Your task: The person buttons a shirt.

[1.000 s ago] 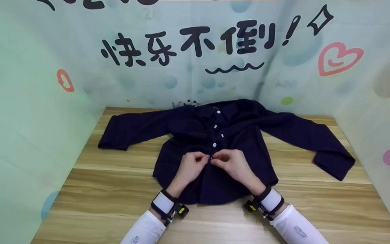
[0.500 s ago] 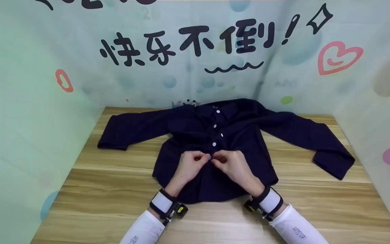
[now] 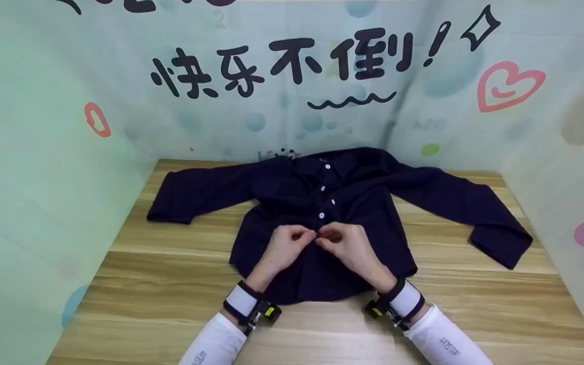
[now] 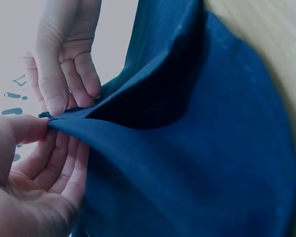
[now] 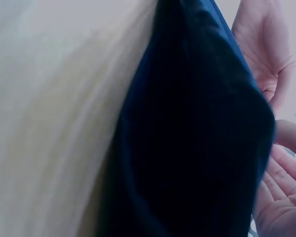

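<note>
A dark navy long-sleeved shirt (image 3: 266,223) lies front up, its collar at the far side and both sleeves spread outward. White buttons (image 3: 322,215) run down its middle. My left hand (image 3: 284,248) pinches the front edge below the lowest visible button. Right beside it, my right hand (image 3: 352,247) pinches the same front edge, fingertips almost meeting the left ones. In the left wrist view, the left thumb and fingers grip a raised fold of cloth (image 4: 138,143), with the right fingers at its tip. The right wrist view shows the lifted cloth (image 5: 207,128) covering part of the hands.
The shirt rests on a wood-grain table (image 3: 160,304). A printed fabric backdrop (image 3: 251,126) rises behind the table and along both sides. Each wrist carries a strapped camera, the left one (image 3: 270,313) and the right one (image 3: 374,308) near the shirt's hem.
Both hands stay at the same spot on the shirt front, with only slight fingertip shifts. A small white spot between the fingertips a second ago is no longer visible. The hem has drawn up slightly.
</note>
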A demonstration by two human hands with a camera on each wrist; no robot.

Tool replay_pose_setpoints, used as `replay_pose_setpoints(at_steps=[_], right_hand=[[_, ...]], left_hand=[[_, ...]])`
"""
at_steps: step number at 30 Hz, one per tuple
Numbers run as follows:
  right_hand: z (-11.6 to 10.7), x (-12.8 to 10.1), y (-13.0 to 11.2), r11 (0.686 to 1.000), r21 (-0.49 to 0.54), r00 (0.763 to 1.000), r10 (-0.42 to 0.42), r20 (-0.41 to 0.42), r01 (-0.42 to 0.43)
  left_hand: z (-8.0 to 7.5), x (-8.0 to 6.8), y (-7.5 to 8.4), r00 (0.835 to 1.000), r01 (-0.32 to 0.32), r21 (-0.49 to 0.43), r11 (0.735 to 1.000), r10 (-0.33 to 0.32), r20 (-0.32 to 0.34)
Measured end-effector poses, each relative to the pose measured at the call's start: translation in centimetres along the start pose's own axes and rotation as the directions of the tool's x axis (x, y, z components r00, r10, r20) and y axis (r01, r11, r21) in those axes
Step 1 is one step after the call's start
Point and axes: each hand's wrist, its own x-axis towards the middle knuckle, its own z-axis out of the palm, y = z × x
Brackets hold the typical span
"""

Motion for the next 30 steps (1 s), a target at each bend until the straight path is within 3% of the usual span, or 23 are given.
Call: replay_pose_setpoints(at_steps=[4,7,12,19,25,30], right_hand=[[0.1,0.0,-0.1,0.997,0.077,1.0,0.019,-0.002,-0.019],[0.2,-0.1,-0.1,0.995,0.095,1.0,0.019,-0.011,-0.018],[0.2,-0.2,-0.1,0.999,0.037,0.999,0.002,-0.036,-0.001],[0.4,-0.5,-0.4,1.0,-0.024,0.999,-0.013,-0.053,0.012],[0.5,-0.5,-0.5,0.997,-0.068,0.996,-0.031,-0.089,0.025],[0.6,-0.4,-0.5,0.987,-0.148,0.989,-0.081,-0.123,0.063]], left_hand=[[-0.2,0.0,-0.3,0.998,0.042,-0.117,0.992,-0.035,0.056],[-0.2,0.0,-0.2,0.996,0.056,-0.142,0.988,-0.046,0.071],[0.1,-0.1,0.4,1.0,0.016,-0.012,1.0,-0.015,0.027],[0.6,-0.2,0.9,0.999,0.008,0.151,0.989,-0.002,-0.041],[0.8,-0.3,1.2,0.992,0.009,0.207,0.978,0.017,-0.122],[0.6,-0.5,1.4,0.994,-0.039,0.191,0.981,0.057,-0.089]])
